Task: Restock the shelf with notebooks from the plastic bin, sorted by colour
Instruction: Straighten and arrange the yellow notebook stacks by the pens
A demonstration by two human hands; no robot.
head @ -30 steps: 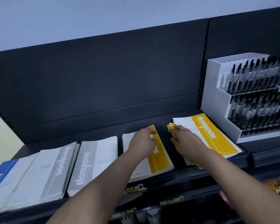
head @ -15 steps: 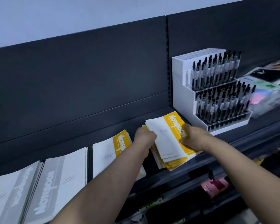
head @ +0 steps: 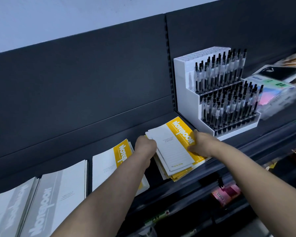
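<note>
Yellow notebooks (head: 176,151) sit stacked at centre frame on the dark shelf (head: 246,146), pinched between the left hand (head: 146,145) and right hand (head: 200,144), just beside the white pen stand (head: 184,93).

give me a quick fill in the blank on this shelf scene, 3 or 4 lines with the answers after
1. Both hands, the left hand and the right hand, grip a stack of notebooks with a ____ band.
2. The white pen display stands to the ____ of that stack.
3. The caps of the pens in it are ____.
4. The notebooks at far left have a ____ band.

Missing words: yellow; right; black; grey
</note>
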